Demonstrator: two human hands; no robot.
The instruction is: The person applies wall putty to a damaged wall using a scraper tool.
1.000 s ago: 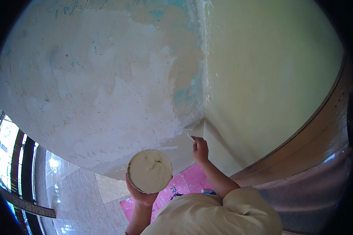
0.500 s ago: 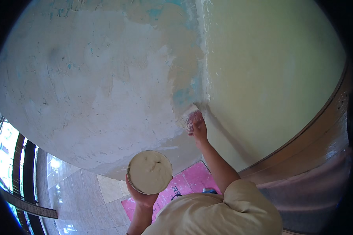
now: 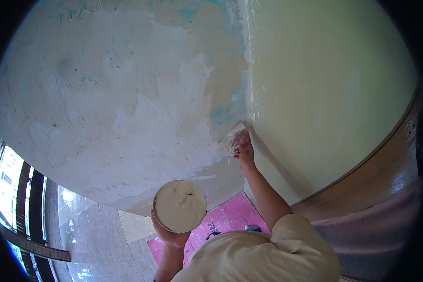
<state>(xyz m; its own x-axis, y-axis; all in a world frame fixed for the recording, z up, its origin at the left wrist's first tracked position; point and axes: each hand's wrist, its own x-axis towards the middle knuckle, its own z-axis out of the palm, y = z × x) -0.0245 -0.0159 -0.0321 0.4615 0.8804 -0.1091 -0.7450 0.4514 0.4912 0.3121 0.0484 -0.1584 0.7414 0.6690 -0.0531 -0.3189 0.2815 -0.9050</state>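
My left hand [image 3: 170,235] grips a round tub of cream-coloured putty [image 3: 179,206] from its left and underside, with the putty's surface facing up. Close to the inner corner, my right hand [image 3: 243,149] is closed on a putty knife [image 3: 231,136], its wide blade lying against the patchy wall [image 3: 141,103]. Pale putty smears cover the blade and my fingers. Bare tan and blue patches [image 3: 223,113] show on the wall just above the blade. The handle is mostly hidden in my hand.
A pale green wall [image 3: 329,94] meets the patchy one at the corner on the right. Below lie a pink sheet [image 3: 239,209] and floor tiles [image 3: 98,230]. A brown wooden edge [image 3: 376,160] curves along the right. At far left is a bright opening with dark bars [image 3: 21,192].
In the picture, my right hand and the putty knife sit slightly farther right, with the corner shifted a little the same way. The tub stays in my left hand.
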